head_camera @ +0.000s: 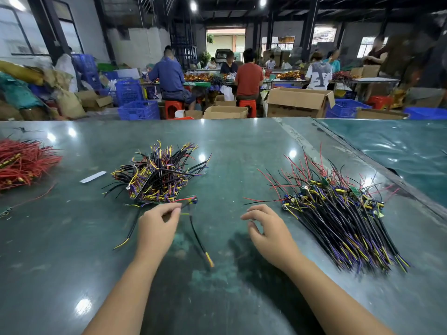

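My left hand (157,228) pinches one wire harness (197,234) just above the green table (229,286). Its black lead hangs down to a yellow tip and its small end with red and blue wires points right. A tangled pile of black, yellow and purple harnesses (158,175) lies just beyond that hand. To the right, a neater bundle of harnesses (343,213) with red leads lies on the table. My right hand (268,232) hovers between the held wire and that bundle, fingers loosely curled and holding nothing.
A heap of red wires (21,163) sits at the table's left edge, with a white strip (93,177) near it. A loose black wire with a yellow tip (128,234) lies left of my left hand. Beyond the table, people sit on stools among cardboard boxes and blue crates.
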Demonstrator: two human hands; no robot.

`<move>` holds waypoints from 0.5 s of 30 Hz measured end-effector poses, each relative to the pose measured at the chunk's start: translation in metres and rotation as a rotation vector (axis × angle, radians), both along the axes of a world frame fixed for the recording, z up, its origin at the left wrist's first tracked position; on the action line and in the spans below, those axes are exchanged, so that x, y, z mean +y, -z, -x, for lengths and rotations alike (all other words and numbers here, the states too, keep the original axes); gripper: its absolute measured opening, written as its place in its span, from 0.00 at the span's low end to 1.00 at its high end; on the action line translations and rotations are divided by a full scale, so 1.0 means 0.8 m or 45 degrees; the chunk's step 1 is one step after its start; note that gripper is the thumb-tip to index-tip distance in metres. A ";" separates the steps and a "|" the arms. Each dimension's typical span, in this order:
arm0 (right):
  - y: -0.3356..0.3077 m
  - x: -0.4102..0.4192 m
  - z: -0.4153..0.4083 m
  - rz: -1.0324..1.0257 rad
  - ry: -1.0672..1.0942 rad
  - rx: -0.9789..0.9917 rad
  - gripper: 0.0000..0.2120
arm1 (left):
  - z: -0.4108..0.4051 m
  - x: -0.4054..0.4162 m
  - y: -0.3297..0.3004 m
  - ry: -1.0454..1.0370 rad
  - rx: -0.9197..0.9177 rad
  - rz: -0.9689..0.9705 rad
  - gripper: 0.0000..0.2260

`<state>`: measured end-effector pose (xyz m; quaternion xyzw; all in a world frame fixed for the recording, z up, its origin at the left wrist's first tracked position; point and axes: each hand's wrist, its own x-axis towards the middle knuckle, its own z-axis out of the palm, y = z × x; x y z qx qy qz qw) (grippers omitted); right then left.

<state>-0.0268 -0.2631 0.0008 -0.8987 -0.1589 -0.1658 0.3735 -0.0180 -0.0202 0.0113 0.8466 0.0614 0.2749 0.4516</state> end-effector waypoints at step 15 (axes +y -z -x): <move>-0.010 0.008 -0.002 -0.825 -0.090 0.441 0.04 | 0.025 -0.056 -0.004 0.598 -0.308 0.093 0.09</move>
